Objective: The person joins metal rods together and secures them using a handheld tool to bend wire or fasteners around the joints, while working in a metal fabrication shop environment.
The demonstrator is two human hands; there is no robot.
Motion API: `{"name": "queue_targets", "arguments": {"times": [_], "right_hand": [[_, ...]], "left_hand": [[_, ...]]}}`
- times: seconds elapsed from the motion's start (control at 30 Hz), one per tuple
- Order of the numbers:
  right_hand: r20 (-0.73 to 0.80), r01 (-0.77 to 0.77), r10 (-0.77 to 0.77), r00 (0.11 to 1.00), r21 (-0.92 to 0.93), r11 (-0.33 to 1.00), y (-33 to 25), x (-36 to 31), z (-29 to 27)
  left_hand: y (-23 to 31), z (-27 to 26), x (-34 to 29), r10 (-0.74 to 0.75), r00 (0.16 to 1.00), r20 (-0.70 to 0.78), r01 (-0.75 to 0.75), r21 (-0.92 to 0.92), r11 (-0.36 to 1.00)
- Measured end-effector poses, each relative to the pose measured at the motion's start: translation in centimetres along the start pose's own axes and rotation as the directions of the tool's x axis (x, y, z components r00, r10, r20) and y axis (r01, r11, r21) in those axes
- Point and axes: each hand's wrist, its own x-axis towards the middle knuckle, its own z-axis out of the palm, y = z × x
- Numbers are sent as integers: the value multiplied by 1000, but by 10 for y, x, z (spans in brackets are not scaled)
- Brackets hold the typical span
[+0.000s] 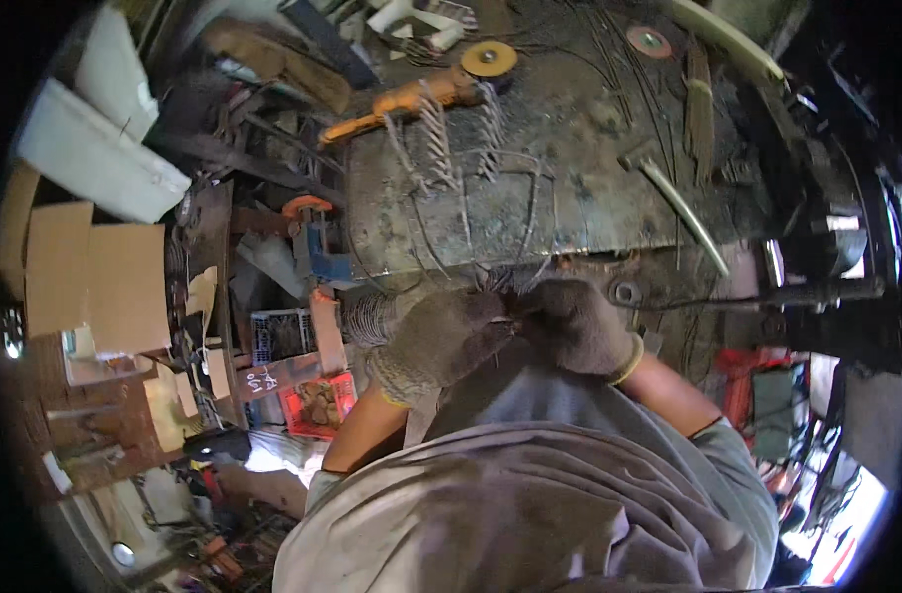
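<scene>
Close together at the bench's front edge, my hands wear grey-brown knit work gloves. My left hand (441, 338) and my right hand (581, 328) are both closed, fingertips meeting over something small and dark that the gloves mostly hide. Just beyond them, a bent metal rod frame (463, 212) with spiral-twisted uprights rests on the worn metal workbench (589, 203). Its near ends reach toward my fingers; whether I touch them I cannot tell.
An orange angle grinder (411, 101) with a yellow disc lies behind the frame. Right of it are a hammer (680, 210), thin metal rods (658, 114) and a reddish disc (649, 41). A blue clamp-like tool (323, 259) and a red crate (319, 403) are at the left.
</scene>
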Motion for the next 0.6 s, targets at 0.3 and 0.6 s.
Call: {"name": "queue_targets", "arguments": {"times": [0.3, 0.6], "right_hand": [[-250, -219, 200, 947, -48, 975, -11, -5, 8], [-428, -439, 338, 838, -162, 884, 15, -41, 52]], "left_hand": [[-62, -61, -4, -587, 764, -269, 284, -676, 680], [-263, -49, 61, -391, 668, -633, 342, -205, 917]]}}
